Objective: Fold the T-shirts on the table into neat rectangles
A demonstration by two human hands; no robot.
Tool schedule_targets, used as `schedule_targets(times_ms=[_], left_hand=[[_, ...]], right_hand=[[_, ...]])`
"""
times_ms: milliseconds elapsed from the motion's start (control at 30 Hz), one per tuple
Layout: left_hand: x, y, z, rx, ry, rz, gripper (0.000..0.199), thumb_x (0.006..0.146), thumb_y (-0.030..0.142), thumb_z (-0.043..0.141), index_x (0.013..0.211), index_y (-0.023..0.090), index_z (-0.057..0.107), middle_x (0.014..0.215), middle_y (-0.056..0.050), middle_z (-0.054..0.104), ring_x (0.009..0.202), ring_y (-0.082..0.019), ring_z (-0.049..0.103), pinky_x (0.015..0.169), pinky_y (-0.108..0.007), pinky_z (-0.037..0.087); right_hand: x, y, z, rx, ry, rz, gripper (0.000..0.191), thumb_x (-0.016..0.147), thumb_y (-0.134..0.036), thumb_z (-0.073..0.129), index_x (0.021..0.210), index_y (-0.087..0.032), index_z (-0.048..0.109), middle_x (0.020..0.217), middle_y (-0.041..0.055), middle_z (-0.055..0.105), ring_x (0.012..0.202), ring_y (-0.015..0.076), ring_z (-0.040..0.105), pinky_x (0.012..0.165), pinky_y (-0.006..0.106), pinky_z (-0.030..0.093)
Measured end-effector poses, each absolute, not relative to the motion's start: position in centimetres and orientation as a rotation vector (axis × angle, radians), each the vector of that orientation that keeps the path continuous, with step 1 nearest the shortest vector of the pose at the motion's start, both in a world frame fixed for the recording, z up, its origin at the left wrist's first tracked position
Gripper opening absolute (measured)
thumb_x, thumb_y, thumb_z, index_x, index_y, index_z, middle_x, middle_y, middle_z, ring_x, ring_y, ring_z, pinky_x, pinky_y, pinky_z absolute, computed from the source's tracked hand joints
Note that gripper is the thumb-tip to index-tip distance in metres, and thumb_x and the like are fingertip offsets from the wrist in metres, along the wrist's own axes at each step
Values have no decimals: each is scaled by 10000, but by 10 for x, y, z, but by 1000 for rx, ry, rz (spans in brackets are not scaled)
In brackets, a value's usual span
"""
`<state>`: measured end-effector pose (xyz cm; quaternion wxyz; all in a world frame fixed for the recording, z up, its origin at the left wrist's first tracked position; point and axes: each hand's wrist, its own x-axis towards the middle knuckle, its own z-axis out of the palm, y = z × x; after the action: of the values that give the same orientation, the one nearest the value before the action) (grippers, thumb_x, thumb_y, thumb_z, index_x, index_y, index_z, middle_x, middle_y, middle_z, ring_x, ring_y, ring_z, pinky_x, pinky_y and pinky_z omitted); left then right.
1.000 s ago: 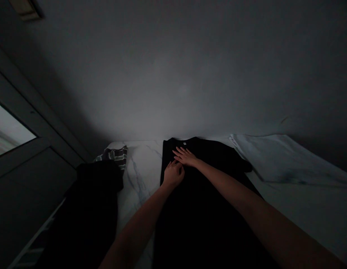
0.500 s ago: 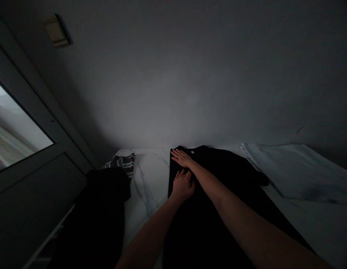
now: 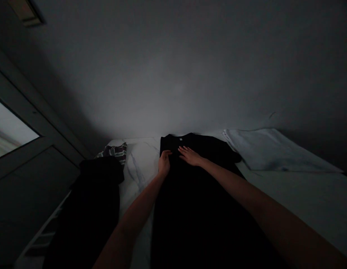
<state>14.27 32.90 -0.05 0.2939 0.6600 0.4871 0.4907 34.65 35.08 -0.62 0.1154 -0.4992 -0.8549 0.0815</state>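
Observation:
A black T-shirt [image 3: 176, 209] lies spread on the white marble-patterned surface, with a small pale label at its neckline. Its left side runs in a straight edge. My left hand [image 3: 164, 163] is at that edge below the shoulder, fingers bent together on the cloth; the dark fabric makes the grip hard to see. To its right, my right hand [image 3: 190, 156] rests flat on the upper chest of the shirt, fingers stretched out. One short sleeve [image 3: 235, 156] points out to the right.
Dark clothing [image 3: 97, 194] lies in a heap at the left, over a striped cloth [image 3: 120, 151]. A folded white cloth [image 3: 268, 149] is at the right. Behind rises a grey wall [image 3: 173, 74]; a door [image 3: 27, 164] stands on the left. The room is dim.
My right hand has moved from the shirt's left shoulder down and inward onto the chest. My left hand has shifted outward to the shirt's left edge. The view has turned slightly right.

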Motion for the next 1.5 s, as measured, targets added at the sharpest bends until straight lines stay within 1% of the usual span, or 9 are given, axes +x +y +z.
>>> schedule_targets(times_ms=[133,400,533,633,867,1033,1200,1367,1500], left_hand=[[141,336,-6,1788,1273,1280,267,936,143,381,1086,183,598,1084,-86,703,1053,-198,652,1005,-393,470],[141,336,5,1914,1258,1111,311,912,114,399,1134,158,613,1137,-105,698,1089,-183,650,1001,-367,493],[138,329,16,1986,1281,995,342,887,99,403,1155,129,614,1201,-134,677,1134,-196,632,1032,-375,476],[127,311,13,2025,1328,918,390,874,94,408,1213,134,596,1312,-142,622,1230,-210,576,1097,-385,417],[71,219,-2,2328,1363,622,474,848,85,439,1309,130,535,1506,-161,442,1444,-232,339,1196,-449,245],[35,137,9,2534,1288,410,466,940,225,449,1405,191,455,1567,-113,360,1470,-202,285,1209,-428,235],[36,81,17,2598,1310,371,502,976,311,443,1457,173,399,1578,-129,332,1494,-224,212,1202,-449,255],[35,19,21,2547,1352,485,474,978,320,451,1440,221,421,1548,-111,393,1467,-236,289,1176,-475,317],[25,-45,2,2496,1465,773,671,891,432,607,1471,217,348,1485,-162,443,1384,-279,415,1099,-467,421]], right_hand=[[319,328,0,-1230,-2608,296,621,1013,-541,205,1557,-245,262,1615,58,224,1484,255,208,1205,511,191],[301,286,2,-1434,-2597,278,736,960,-637,293,1576,-251,178,1628,80,155,1488,333,147,1184,597,143],[294,264,16,-1486,-2596,289,812,956,-647,276,1560,-106,237,1604,182,194,1479,357,180,1187,583,155],[287,239,18,-1267,-2628,165,766,970,-621,273,1537,-107,312,1607,168,203,1487,342,164,1207,558,104],[273,165,8,-865,-2869,276,755,973,-602,344,1529,-93,317,1602,181,216,1487,328,170,1212,518,139],[272,120,5,-703,-2885,261,699,982,-559,388,1532,-133,317,1595,176,252,1486,318,179,1201,538,171],[273,84,4,-737,-2820,256,677,969,-529,453,1509,-132,360,1582,199,271,1484,315,190,1182,546,245],[272,35,11,-752,-2794,272,694,917,-471,570,1493,-129,390,1570,190,312,1477,313,218,1185,528,262],[261,4,9,-730,-2753,174,675,893,-308,611,1512,-192,366,1571,159,319,1448,294,309,1165,512,320]])
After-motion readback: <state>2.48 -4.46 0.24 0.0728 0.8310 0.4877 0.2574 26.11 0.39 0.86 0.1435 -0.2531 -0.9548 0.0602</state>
